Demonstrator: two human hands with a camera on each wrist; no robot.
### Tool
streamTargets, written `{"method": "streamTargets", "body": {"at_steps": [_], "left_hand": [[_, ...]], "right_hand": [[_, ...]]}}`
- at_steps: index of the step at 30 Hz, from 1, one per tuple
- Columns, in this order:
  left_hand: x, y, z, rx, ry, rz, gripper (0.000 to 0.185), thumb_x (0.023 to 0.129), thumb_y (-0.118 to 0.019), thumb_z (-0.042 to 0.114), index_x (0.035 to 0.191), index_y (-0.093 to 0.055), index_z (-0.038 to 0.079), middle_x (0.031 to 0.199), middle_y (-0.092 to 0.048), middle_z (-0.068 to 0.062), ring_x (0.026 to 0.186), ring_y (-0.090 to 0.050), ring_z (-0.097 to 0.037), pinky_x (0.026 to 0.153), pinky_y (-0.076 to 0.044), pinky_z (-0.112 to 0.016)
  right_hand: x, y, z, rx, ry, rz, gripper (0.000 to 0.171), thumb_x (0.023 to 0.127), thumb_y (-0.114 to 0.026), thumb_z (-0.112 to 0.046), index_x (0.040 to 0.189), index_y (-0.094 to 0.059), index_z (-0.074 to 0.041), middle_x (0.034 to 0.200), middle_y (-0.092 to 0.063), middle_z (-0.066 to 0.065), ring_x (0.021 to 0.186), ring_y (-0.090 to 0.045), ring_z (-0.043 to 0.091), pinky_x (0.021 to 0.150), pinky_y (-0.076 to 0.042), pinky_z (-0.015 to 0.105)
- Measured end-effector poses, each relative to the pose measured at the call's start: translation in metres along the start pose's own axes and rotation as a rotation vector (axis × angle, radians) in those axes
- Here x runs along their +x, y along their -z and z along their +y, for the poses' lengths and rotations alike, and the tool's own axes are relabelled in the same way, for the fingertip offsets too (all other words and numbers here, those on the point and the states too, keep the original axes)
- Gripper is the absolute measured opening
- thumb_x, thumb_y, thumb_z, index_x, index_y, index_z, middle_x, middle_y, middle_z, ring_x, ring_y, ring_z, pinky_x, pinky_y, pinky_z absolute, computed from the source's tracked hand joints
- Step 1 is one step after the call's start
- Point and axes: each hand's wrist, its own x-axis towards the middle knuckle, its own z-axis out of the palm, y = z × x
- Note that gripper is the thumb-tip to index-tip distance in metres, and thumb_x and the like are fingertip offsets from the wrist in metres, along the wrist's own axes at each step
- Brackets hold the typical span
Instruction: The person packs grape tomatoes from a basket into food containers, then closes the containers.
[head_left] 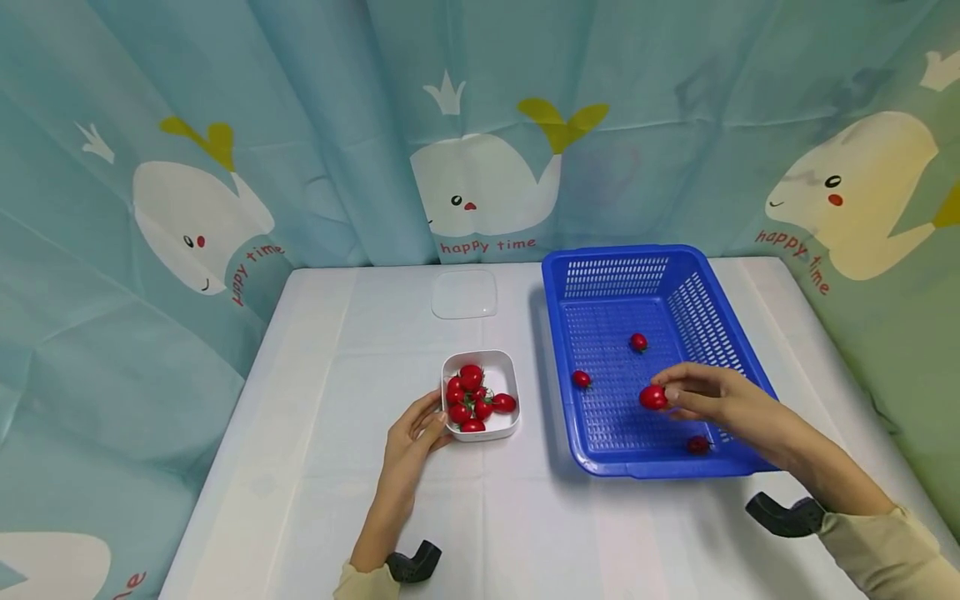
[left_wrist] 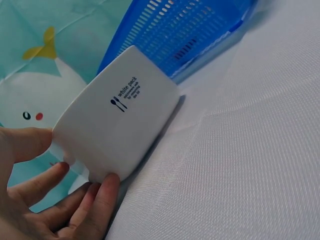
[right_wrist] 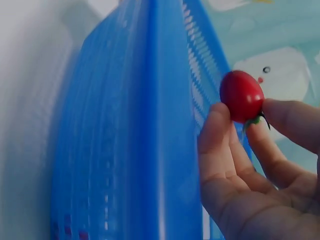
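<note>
Over the blue basket [head_left: 561, 350], my right hand [head_left: 712, 400] pinches a red cherry tomato [head_left: 652, 397] between thumb and fingertips. Its green stem shows against the fingers in the right wrist view, where the tomato [right_wrist: 242, 96] is raised above the basket's rim. My left hand [head_left: 412, 437] holds the near left corner of a small white plastic container [head_left: 502, 432]. Several cherry tomatoes [head_left: 471, 377] lie in that container, mostly on its left side. In the left wrist view, fingers and thumb hold the container's printed wall [left_wrist: 120, 110]. Three loose tomatoes, one of them a cherry tomato [head_left: 638, 342], lie in the basket.
A clear lid [head_left: 464, 294] lies flat on the white tablecloth [head_left: 360, 350] behind the container. The basket stands to the container's right, a gap between them. A blue-green curtain [head_left: 330, 125] with whale prints hangs along the table's back and sides.
</note>
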Motion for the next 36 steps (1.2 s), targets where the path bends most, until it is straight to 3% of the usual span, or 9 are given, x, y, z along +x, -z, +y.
{"method": "streamTargets", "body": {"at_steps": [7, 12, 19, 24, 30, 36], "left_hand": [[0.001, 0.0, 0.001, -0.019, 0.004, -0.008, 0.048, 0.103, -0.065, 0.015, 0.149, -0.055, 0.008, 0.151, -0.058, -0.015, 0.125, -0.063, -0.019, 0.092, -0.063, -0.026], [0.001, 0.0, 0.001, -0.017, 0.004, -0.012, 0.048, 0.104, -0.065, 0.017, 0.15, -0.054, 0.007, 0.151, -0.057, -0.016, 0.127, -0.062, -0.021, 0.094, -0.062, -0.027], [0.0, 0.001, 0.001, -0.014, -0.003, -0.007, 0.048, 0.104, -0.065, 0.017, 0.15, -0.054, 0.008, 0.151, -0.057, -0.016, 0.126, -0.062, -0.021, 0.093, -0.062, -0.027], [0.0, 0.001, 0.0, -0.018, -0.014, -0.019, 0.047, 0.104, -0.065, 0.017, 0.149, -0.055, 0.01, 0.151, -0.057, -0.013, 0.127, -0.062, -0.019, 0.092, -0.063, -0.026], [-0.001, 0.001, -0.001, -0.038, -0.008, -0.027, 0.046, 0.104, -0.064, 0.016, 0.149, -0.055, 0.011, 0.152, -0.057, -0.011, 0.13, -0.061, -0.02, 0.092, -0.062, -0.026], [0.0, 0.001, -0.001, -0.048, -0.005, -0.024, 0.046, 0.104, -0.064, 0.016, 0.149, -0.055, 0.01, 0.152, -0.057, -0.011, 0.13, -0.061, -0.02, 0.093, -0.062, -0.026]], "right_hand": [[-0.001, -0.025, -0.009, 0.104, -0.013, 0.078, 0.037, 0.107, -0.06, -0.028, 0.136, -0.058, -0.005, 0.125, -0.07, -0.001, 0.116, -0.072, 0.025, 0.098, -0.06, 0.027], [0.0, -0.042, -0.013, 0.151, 0.067, 0.113, 0.031, 0.107, -0.06, -0.022, 0.132, -0.058, -0.004, 0.118, -0.073, -0.003, 0.11, -0.073, 0.015, 0.095, -0.062, 0.026], [0.006, -0.068, -0.019, 0.215, 0.179, 0.183, 0.025, 0.105, -0.063, -0.012, 0.128, -0.06, -0.004, 0.116, -0.074, 0.0, 0.106, -0.074, 0.016, 0.092, -0.062, 0.023], [0.009, -0.085, -0.025, 0.23, 0.203, 0.238, 0.027, 0.102, -0.068, -0.011, 0.126, -0.061, -0.003, 0.114, -0.076, -0.001, 0.102, -0.075, 0.012, 0.09, -0.061, 0.02], [0.016, -0.106, -0.031, 0.179, 0.279, 0.32, 0.028, 0.1, -0.07, -0.008, 0.124, -0.061, 0.001, 0.116, -0.073, -0.008, 0.105, -0.073, 0.009, 0.09, -0.06, 0.018], [0.027, -0.133, -0.039, 0.055, 0.388, 0.424, 0.023, 0.096, -0.073, -0.004, 0.117, -0.065, -0.006, 0.123, -0.071, 0.006, 0.106, -0.07, 0.006, 0.091, -0.06, 0.017]]}}
